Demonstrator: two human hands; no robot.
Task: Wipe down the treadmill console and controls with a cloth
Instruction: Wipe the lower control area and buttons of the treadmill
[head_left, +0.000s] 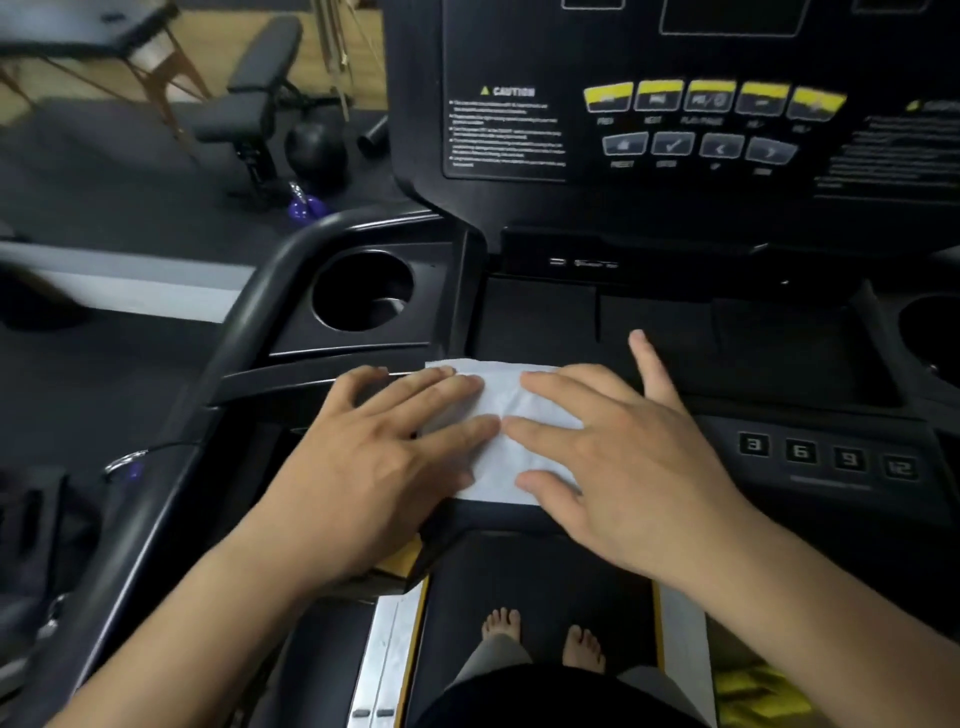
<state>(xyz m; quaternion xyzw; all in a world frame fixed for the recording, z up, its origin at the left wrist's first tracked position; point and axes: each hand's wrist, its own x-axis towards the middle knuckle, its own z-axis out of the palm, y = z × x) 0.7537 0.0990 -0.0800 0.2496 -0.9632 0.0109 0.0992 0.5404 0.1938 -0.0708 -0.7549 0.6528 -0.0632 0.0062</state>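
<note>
A white cloth (501, 415) lies flat on the black lower deck of the treadmill console (649, 332), near its front edge. My left hand (384, 457) presses on the cloth's left part with straight fingers. My right hand (618, 457) lies flat on its right part, fingers spread and pointing left. The fingertips of both hands nearly meet over the middle of the cloth. Higher up, the upright panel carries yellow buttons (711, 98) and grey buttons (696, 145). Numbered speed keys (826, 457) sit to the right of my right hand.
A round cup holder (363, 291) is sunk into the deck at the left, and another (930, 332) at the right edge. The curved black handrail (208, 395) runs down the left. My bare feet (540, 639) stand on the belt. A weight bench (249, 98) stands beyond on the left.
</note>
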